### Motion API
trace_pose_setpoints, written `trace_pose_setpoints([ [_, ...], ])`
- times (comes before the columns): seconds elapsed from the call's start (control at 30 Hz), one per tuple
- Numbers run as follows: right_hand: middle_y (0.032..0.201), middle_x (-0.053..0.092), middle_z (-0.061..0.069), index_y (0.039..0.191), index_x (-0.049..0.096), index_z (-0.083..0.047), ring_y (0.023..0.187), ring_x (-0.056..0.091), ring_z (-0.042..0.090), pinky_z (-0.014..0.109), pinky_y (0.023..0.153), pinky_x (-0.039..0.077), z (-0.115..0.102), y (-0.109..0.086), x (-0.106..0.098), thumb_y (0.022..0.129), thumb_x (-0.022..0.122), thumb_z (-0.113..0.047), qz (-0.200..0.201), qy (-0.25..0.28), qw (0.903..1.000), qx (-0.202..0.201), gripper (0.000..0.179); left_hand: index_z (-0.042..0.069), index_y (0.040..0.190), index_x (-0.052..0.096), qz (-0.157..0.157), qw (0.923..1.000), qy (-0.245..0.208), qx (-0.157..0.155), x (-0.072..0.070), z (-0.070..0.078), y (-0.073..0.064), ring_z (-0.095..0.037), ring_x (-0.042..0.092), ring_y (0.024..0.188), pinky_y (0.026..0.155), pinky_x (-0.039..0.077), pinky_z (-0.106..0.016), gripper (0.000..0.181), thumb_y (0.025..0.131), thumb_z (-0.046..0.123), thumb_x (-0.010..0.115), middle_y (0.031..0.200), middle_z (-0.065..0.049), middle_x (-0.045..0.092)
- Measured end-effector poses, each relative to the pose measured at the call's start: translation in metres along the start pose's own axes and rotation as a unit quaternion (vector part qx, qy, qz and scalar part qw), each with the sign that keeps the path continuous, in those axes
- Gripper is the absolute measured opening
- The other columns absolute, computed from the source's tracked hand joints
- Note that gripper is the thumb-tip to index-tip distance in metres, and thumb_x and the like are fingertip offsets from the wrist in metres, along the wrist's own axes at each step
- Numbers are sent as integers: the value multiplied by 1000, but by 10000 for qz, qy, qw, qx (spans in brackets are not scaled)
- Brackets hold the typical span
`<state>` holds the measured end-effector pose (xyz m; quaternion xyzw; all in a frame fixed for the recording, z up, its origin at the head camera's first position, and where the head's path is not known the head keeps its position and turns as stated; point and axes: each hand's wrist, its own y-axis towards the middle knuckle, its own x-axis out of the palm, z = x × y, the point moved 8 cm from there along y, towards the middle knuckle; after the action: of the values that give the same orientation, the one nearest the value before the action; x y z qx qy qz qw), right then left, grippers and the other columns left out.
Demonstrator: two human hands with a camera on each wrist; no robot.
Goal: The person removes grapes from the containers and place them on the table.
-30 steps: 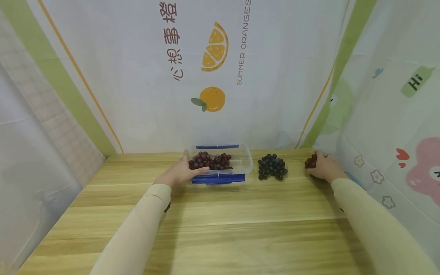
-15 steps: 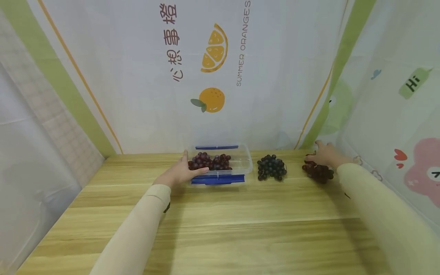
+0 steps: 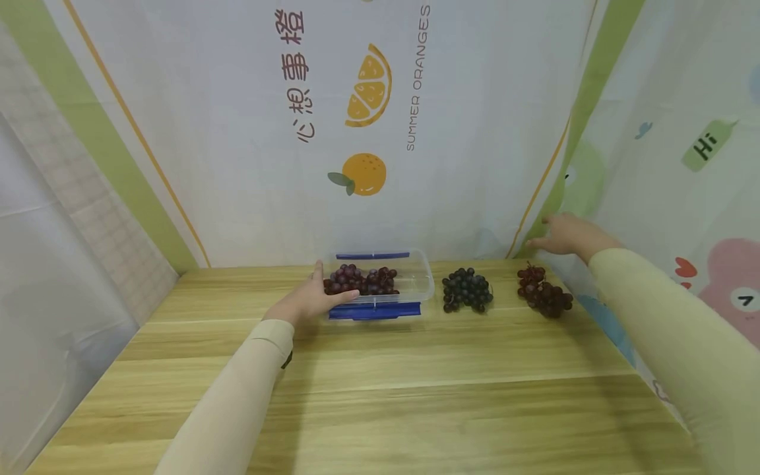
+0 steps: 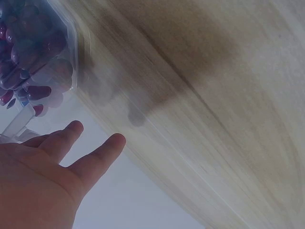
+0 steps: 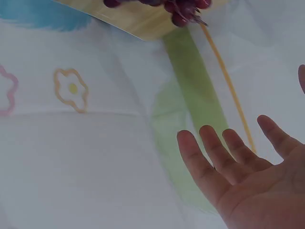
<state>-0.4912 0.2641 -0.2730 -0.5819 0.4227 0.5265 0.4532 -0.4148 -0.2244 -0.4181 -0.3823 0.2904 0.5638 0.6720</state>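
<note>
In the head view, my left hand [image 3: 309, 297] spans the left end of a clear plastic food container [image 3: 420, 277] with blue clip flaps, thumb along its near rim. In the left wrist view its fingers [image 4: 102, 157] look straight. Dark red grapes [image 3: 362, 280] fill the container's left part. My right hand [image 3: 564, 234], spread and holding nothing, hovers above and behind a bunch of red grapes [image 3: 546, 297] at the table's right edge. Between that bunch and the container lies a bunch of black grapes [image 3: 467, 289].
The wooden table [image 3: 380, 396] reaches toward me. A white printed curtain [image 3: 475, 165] hangs along its back, and another patterned curtain [image 3: 653, 198] along the right side. The container's blue front flap [image 3: 375, 311] hangs outward.
My right hand has let go of the red grapes and lifted up and away, leaving the bunch lying on the table. The left hand has stayed at the container.
</note>
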Motion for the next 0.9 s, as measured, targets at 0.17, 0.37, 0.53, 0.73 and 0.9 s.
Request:
trace_pose_setpoints([
  [0.17, 154, 40, 46, 153, 38, 17, 143, 36, 68, 77, 115, 37, -16, 1, -12, 108, 56, -44, 1, -109, 9998, -164, 78, 11, 169, -22, 11, 10000, 13, -13, 0, 0, 0, -53, 28, 159, 125, 32, -69, 150, 74, 103, 51, 178, -27, 8],
  [0.37, 151, 47, 44, 153, 41, 16, 137, 48, 63, 72, 112, 43, -39, 4, -20, 109, 54, -46, -137, -296, 9989, -346, 76, 11, 168, -22, 34, 10000, 55, 32, -1, -1, 1, -53, 30, 158, 125, 34, -69, 148, 76, 101, 51, 177, -29, 11],
  [0.53, 153, 49, 41, 154, 45, 11, 139, 49, 61, 71, 113, 43, -64, 8, -25, 110, 54, -47, -331, -431, 9967, -596, 73, 11, 168, -22, 69, 9999, 70, 34, -1, -2, 2, -52, 29, 159, 125, 33, -69, 149, 75, 103, 50, 177, -28, 11],
  [0.73, 161, 43, 35, 157, 46, 3, 149, 40, 58, 72, 121, 35, -110, 6, -25, 109, 54, -53, -662, -476, 9917, -992, 74, 12, 168, -23, 78, 9999, 91, 31, 1, 0, 2, -52, 31, 158, 124, 34, -69, 149, 75, 103, 50, 177, -28, 13],
  [0.9, 166, 42, 28, 159, 47, -6, 154, 37, 52, 71, 124, 32, -154, 5, -20, 107, 57, -56, -967, -683, 9849, -1259, 73, 12, 168, -22, 104, 9999, 84, 28, 0, -2, 1, -52, 35, 156, 124, 36, -68, 145, 79, 99, 51, 176, -29, 16],
])
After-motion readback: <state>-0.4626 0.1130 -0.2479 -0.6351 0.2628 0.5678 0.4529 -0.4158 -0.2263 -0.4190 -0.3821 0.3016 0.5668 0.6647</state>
